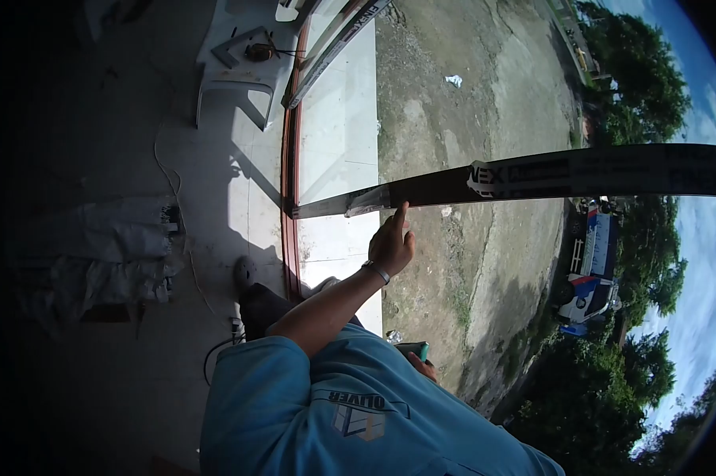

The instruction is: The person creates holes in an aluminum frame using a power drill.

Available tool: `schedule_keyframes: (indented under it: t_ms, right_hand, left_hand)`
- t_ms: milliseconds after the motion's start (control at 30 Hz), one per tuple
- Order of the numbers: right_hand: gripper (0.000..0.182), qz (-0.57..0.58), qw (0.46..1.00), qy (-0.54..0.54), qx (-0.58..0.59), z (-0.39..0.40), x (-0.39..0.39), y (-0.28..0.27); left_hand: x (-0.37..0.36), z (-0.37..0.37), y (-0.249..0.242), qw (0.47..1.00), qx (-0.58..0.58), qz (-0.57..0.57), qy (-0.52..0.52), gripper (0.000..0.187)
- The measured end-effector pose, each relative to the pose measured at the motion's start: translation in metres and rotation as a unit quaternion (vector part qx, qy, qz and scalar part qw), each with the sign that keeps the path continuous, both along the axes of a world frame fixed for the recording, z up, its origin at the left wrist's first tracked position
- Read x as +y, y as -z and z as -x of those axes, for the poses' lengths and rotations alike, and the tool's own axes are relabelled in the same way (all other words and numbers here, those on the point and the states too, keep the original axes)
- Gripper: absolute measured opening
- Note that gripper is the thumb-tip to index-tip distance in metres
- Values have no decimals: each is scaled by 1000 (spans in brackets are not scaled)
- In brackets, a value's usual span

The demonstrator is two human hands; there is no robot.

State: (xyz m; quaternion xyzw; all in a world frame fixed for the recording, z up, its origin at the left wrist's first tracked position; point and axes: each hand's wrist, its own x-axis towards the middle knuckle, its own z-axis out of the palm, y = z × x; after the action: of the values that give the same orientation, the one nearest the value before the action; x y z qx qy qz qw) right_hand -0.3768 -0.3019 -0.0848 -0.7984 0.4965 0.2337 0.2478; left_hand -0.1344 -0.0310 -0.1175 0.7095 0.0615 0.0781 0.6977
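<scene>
My left hand [393, 242] reaches up from the blue sleeve, its index finger stretched out against the edge of a long dark frame bar [441, 185]. Its thumb stands apart, and nothing is held in it. The bar has printed protective film, partly peeled and crumpled near the fingertip. Lower down, my right hand [424, 366] is partly hidden by the shirt. Its fingers are wrapped round a dark object with a green end [415, 349], too small to identify.
A reddish sill track [292, 166] runs beside the white ledge. A white plastic chair [239, 83] holds a square and a tape-like tool. White sacks [124, 242] and cables lie on the floor. Outside are rough ground, trees and a parked truck [592, 274].
</scene>
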Motion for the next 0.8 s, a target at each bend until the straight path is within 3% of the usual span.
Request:
schedule_keyframes:
  t_ms: [100, 167, 233, 367, 400, 433, 500, 533, 567, 633, 800]
  right_hand:
    - [54, -75, 997, 15, -12, 7, -39, 23]
    - [51, -199, 974, 96, -44, 13, -64, 32]
    - [50, -238, 964, 93, -70, 17, -100, 49]
    - [46, -269, 952, 117, -83, 13, -184, 93]
    - [44, -274, 950, 114, -95, 23, -233, 141]
    - [44, -290, 947, 109, -87, 10, -248, 140]
    - [45, -143, 973, -149, -97, -12, -279, 132]
    - [47, -122, 953, -243, -130, -33, -273, 118]
    - [44, -194, 974, 23, -116, -60, -269, 98]
    - [40, -164, 981, -11, -105, -96, -291, 105]
    - [37, -320, 884, -108, -324, -205, -296, 91]
  left_hand:
    - [-15, 1, 14, 994, -55, -42, -84, 71]
    - [-24, -2, 11, 990, -53, -80, -100, 72]
    - [-43, -9, 17, 969, -110, -96, -199, 74]
    - [-63, -11, 4, 977, -10, -24, -214, 71]
    - [-68, -17, 16, 971, -24, -33, -237, 70]
    - [-68, -17, 9, 967, -7, -38, -251, 67]
    - [-67, -19, -8, 961, 52, -65, -264, 65]
    - [-66, -21, -8, 954, 73, -80, -279, 62]
    - [-67, -23, -8, 931, 32, -170, -321, 57]
    - [-60, -26, -12, 913, 7, -243, -328, 52]
    - [-62, -36, -26, 894, 29, -260, -363, 41]
